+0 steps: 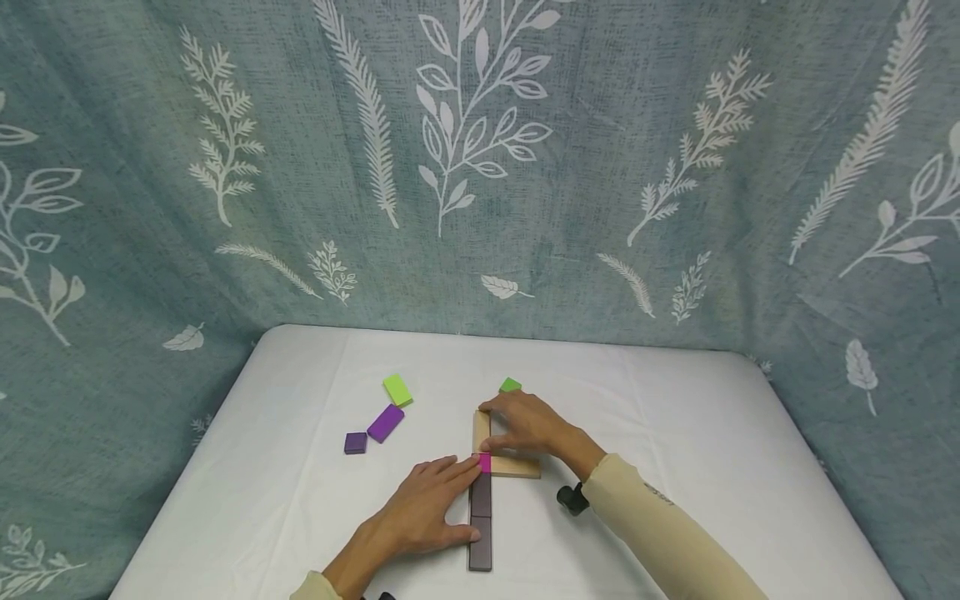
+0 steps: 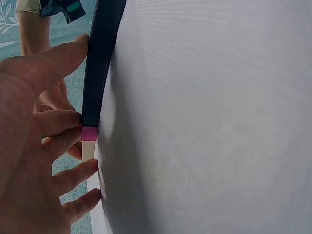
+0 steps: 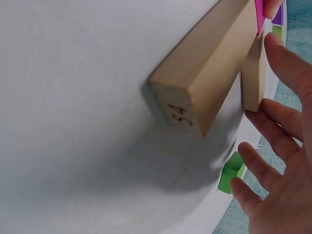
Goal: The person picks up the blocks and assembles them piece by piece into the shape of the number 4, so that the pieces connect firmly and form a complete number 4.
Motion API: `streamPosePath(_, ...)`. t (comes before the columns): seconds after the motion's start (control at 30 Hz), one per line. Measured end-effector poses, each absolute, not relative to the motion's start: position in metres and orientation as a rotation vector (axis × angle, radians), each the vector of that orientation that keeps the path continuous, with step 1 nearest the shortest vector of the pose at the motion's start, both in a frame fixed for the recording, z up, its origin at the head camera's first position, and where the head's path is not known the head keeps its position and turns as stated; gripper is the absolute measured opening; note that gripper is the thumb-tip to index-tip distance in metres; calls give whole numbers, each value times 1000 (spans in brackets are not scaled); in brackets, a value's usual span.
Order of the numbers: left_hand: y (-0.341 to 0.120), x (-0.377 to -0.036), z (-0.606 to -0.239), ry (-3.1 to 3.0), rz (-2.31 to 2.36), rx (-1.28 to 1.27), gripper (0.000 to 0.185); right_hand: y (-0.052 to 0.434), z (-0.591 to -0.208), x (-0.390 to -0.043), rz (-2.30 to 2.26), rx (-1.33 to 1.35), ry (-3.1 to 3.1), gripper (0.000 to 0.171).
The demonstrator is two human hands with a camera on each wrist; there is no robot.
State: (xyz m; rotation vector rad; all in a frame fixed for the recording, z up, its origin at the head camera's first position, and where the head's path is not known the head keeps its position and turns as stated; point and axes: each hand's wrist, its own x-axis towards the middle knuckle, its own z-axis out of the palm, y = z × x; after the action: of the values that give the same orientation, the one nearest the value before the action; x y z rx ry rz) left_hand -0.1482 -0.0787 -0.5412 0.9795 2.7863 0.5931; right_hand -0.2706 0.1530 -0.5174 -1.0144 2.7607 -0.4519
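Observation:
My right hand (image 1: pixel 534 427) grips a light wooden block (image 1: pixel 481 427), thumb at its near end and fingertips at its far end. This block lies lengthwise just beyond a small pink block (image 1: pixel 485 463). A second wooden block (image 3: pixel 214 63), marked on its end face, extends rightward from beside the pink one. Two dark blocks (image 1: pixel 481 497) run end to end from the pink block toward me. My left hand (image 1: pixel 427 512) lies along their left side with fingers spread and extended, fingertips at the pink block and thumb on the nearer dark block.
Toward the back left lie a lime block (image 1: pixel 398 390), a purple block (image 1: pixel 386 423) and a small dark purple block (image 1: pixel 356 443). A green block (image 3: pixel 231 171) sits just past my right fingers. Behind the white-covered table (image 1: pixel 660 400) hangs a leaf-patterned curtain (image 1: pixel 570 275).

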Motion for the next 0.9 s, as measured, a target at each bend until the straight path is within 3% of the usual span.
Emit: streamPosePath(0.9, -78, -146, -539, 2779, 624, 995, 86, 153, -519, -269, -434, -1022, 2775, 67)
